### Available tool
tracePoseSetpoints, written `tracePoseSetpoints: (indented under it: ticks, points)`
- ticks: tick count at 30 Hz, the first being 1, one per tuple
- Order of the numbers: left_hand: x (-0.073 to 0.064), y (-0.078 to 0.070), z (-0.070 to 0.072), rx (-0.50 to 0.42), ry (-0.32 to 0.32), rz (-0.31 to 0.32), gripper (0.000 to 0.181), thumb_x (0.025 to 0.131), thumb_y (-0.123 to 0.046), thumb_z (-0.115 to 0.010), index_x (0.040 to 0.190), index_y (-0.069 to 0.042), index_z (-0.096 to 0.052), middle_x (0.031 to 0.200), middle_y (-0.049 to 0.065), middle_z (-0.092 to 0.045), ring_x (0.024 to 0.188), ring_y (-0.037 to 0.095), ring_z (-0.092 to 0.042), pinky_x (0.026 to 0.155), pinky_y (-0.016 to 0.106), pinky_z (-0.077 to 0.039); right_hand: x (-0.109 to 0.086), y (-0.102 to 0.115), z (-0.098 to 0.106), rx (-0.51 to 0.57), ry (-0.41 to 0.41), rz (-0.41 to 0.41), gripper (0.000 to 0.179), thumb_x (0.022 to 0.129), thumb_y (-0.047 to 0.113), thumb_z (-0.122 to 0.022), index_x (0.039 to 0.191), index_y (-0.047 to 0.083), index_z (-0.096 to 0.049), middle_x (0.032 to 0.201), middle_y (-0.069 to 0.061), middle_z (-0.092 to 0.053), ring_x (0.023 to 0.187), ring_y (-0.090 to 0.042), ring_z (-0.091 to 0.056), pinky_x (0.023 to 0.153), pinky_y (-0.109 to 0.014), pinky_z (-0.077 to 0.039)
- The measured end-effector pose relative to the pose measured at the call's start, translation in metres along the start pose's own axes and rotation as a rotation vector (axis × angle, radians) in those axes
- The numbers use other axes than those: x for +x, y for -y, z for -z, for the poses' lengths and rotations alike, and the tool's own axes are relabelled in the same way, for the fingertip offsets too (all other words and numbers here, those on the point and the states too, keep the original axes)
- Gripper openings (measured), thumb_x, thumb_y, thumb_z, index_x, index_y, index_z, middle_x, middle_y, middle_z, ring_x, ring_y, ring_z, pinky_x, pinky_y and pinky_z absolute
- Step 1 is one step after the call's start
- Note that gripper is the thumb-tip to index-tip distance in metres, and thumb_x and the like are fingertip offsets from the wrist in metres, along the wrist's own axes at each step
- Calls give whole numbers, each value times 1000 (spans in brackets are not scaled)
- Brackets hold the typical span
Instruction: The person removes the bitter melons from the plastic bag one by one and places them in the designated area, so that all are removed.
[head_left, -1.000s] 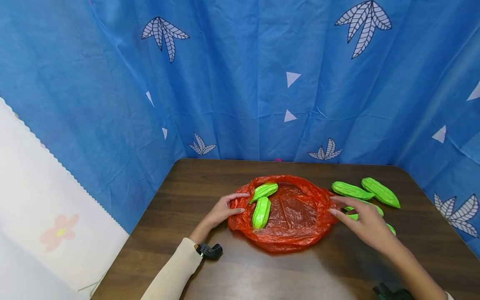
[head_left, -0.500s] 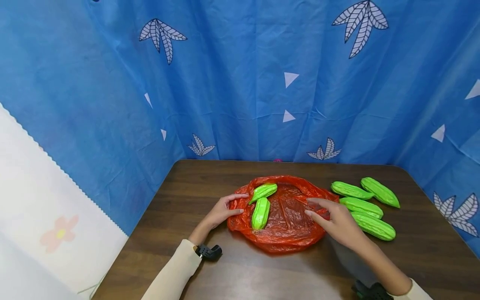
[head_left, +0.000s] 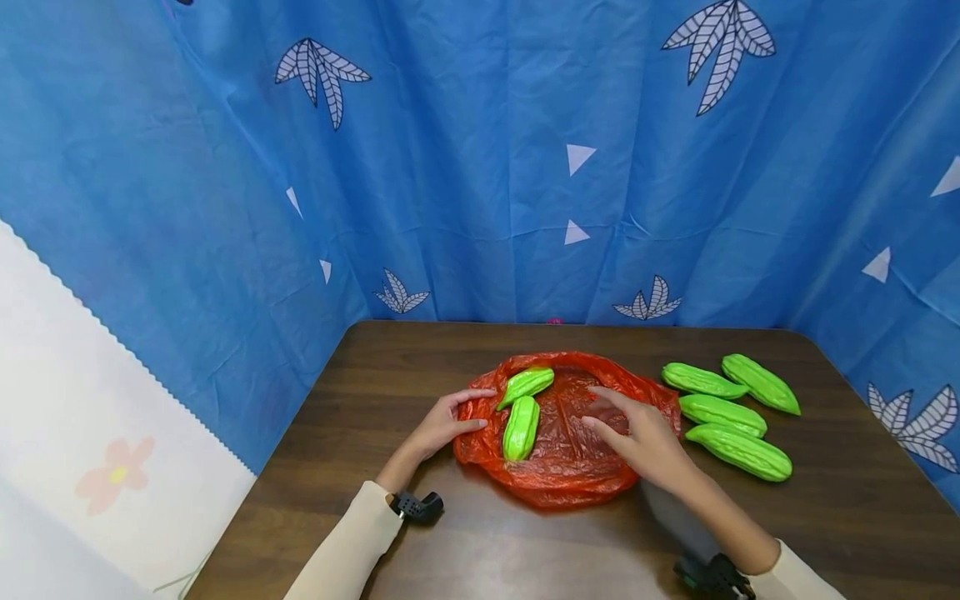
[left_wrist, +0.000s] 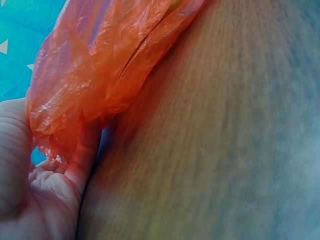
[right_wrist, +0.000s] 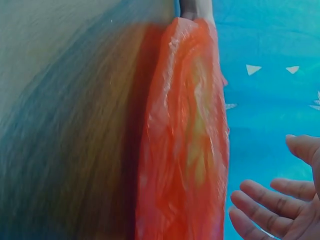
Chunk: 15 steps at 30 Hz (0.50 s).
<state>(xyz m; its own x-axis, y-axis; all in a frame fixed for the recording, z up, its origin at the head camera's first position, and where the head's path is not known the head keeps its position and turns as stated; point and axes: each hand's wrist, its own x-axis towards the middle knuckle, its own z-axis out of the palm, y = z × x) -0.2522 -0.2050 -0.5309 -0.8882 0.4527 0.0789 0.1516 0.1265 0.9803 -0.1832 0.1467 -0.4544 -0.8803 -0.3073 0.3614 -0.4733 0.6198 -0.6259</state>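
A red plastic bag [head_left: 573, 492] lies spread on the table with its mouth facing up. Two bright green ridged vegetables like bitter melons [head_left: 521, 427] rest inside, toward its left side. My left hand [head_left: 437, 425] holds the bag's left rim, its plastic between thumb and fingers in the left wrist view. Over the right half of the bag's mouth hovers my right hand [head_left: 639, 437], thumb and fingers spread and holding nothing. In the right wrist view its loose fingers [right_wrist: 267, 200] stand apart from the bag.
Several more green bitter melons [head_left: 738, 452] lie grouped on the table right of the bag. Behind the dark wooden table [head_left: 420, 350] hangs a blue curtain [head_left: 480, 167]. A white cloth with a flower print [head_left: 116, 475] hangs at the left.
My right hand has moved left from the bag's right rim to above its opening, uncovering the bitter melons at right. The left hand has stayed at the left rim.
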Motion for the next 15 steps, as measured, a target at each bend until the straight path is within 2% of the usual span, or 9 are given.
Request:
tracePoseSetpoints:
  ticks: [3, 9, 15]
  points:
    - [1, -1, 0, 4, -1, 4, 49, 94, -9, -73, 141, -14, -61, 146, 15, -51, 111, 25, -66, 86, 36, -59, 3, 3, -6, 18, -12, 9, 52, 94, 28, -75, 140, 11, -59, 110, -8, -74, 93, -21, -70, 75, -47, -58]
    - [1, -3, 1, -6, 5, 15, 50, 94, -9, -73, 142, -13, -60, 146, 16, -51, 110, 25, -66, 86, 37, -59, 8, 5, -22, 51, -11, 10, 50, 94, 32, -74, 137, 9, -60, 110, -8, -74, 94, -20, -71, 77, -42, -58]
    - [0, -2, 2, 0, 6, 9, 50, 94, -10, -73, 142, -13, -60, 147, 17, -50, 110, 24, -66, 86, 36, -59, 13, 6, -38, 82, 12, -18, 53, 95, 31, -74, 138, 5, -59, 111, -12, -73, 96, -24, -70, 82, -46, -58]
